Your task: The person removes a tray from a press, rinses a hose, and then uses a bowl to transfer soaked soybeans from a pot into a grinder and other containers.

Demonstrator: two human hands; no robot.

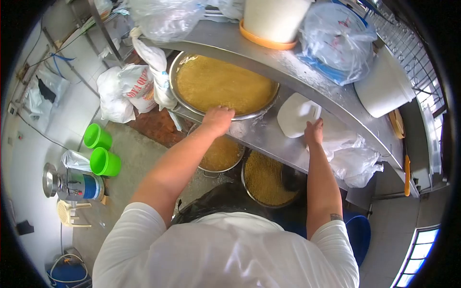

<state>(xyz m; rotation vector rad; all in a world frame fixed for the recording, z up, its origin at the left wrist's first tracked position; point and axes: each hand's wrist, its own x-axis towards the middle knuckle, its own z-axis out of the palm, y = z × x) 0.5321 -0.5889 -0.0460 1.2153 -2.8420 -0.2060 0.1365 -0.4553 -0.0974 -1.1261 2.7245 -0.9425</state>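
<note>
A wide metal basin (225, 84) of yellow, grainy material rests on the lower steel shelf (259, 132). My left hand (219, 120) is at the basin's near rim, its fingers closed together over the edge. To the right, my right hand (314, 130) grips the handle side of a white plastic jug (293, 115) that is on or just above the same shelf. Below the shelf, two more round containers hold similar material: a pot (221, 154) at the left and a bowl (269, 180) at the right.
An upper shelf (230, 41) crosses above, bearing a white bucket (278, 19) and bagged blue items (338, 41). White sacks (134, 86) stand left of the basin. Green buckets (104, 162) are on the left. Plastic bags (353, 161) lie at the lower shelf's right.
</note>
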